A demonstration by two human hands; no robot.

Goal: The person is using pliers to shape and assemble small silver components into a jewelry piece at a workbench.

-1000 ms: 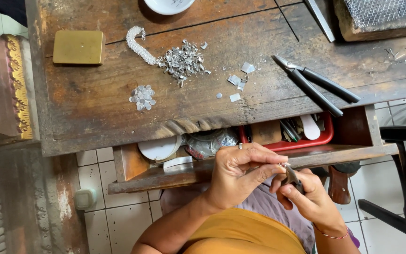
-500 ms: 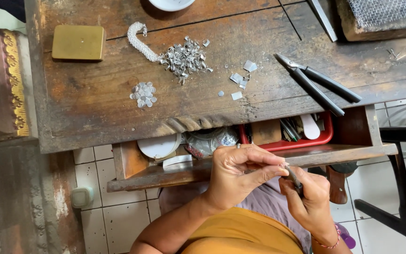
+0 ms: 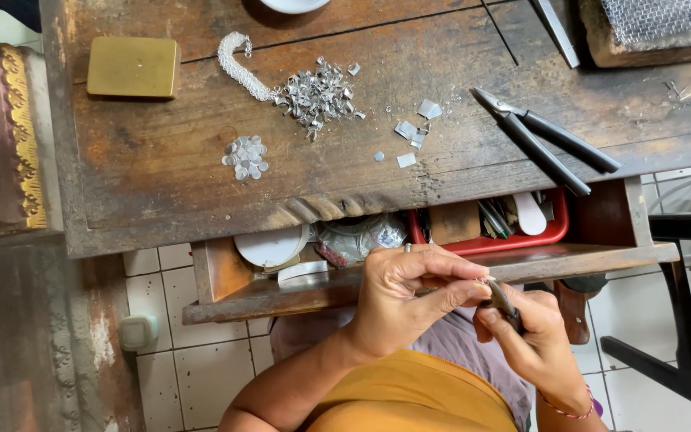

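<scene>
My left hand (image 3: pixel 413 292) is held in front of the open drawer (image 3: pixel 441 272), its fingertips pinched together on something too small to make out. My right hand (image 3: pixel 533 348) meets it from the right and grips a small dark tool (image 3: pixel 504 302) whose tip touches the left fingertips. Both hands hover over my lap, below the edge of the worn wooden workbench (image 3: pixel 161 184).
On the bench lie black pliers (image 3: pixel 549 144), a heap of small silver pieces (image 3: pixel 317 96) joined to a silver chain (image 3: pixel 240 68), a cluster of silver discs (image 3: pixel 245 156), loose metal scraps (image 3: pixel 413 128) and a brass block (image 3: pixel 133 66). A red tray (image 3: pixel 557 232) sits in the drawer.
Both hands stay together at the drawer front, with only slight finger shifts. The view has drifted a little.
</scene>
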